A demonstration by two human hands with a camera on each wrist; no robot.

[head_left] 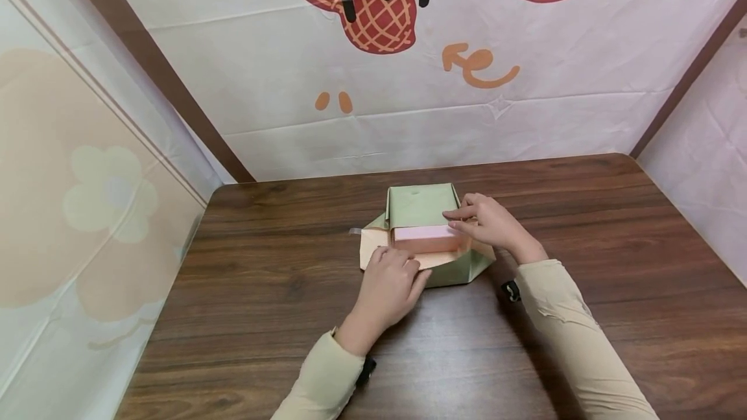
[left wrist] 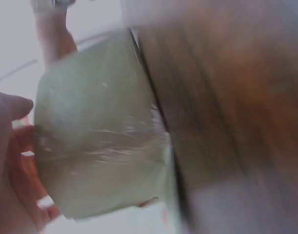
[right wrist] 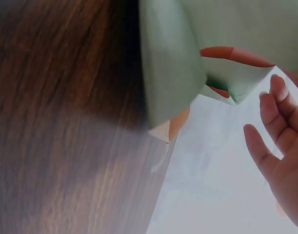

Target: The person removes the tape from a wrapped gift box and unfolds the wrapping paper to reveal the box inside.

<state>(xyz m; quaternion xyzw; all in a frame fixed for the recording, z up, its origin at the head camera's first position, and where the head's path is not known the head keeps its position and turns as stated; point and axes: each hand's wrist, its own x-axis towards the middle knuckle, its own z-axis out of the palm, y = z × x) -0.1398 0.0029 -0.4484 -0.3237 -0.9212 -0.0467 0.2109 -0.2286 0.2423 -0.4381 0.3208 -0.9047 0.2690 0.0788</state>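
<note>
A pink box [head_left: 428, 240] sits partly wrapped in green wrapping paper [head_left: 421, 203] with a pale inner side. The paper lies folded over the box's top, while its near flap [left wrist: 105, 141] stands outward. My left hand [head_left: 388, 284] is at the near left flap, fingers bent over its upper edge and thumb apart from it. My right hand [head_left: 490, 222] reaches in from the right, its fingertips on the folded paper and the box's right end. In the right wrist view, the fingers [right wrist: 258, 146] look loosely extended beside an open paper fold [right wrist: 231, 78].
Everything rests on a dark wood-grain table [head_left: 262, 297]. A small strip of clear tape [head_left: 355, 231] sticks out from the paper's left corner. A printed white cloth [head_left: 373, 128] hangs behind the table, with more fabric at both sides.
</note>
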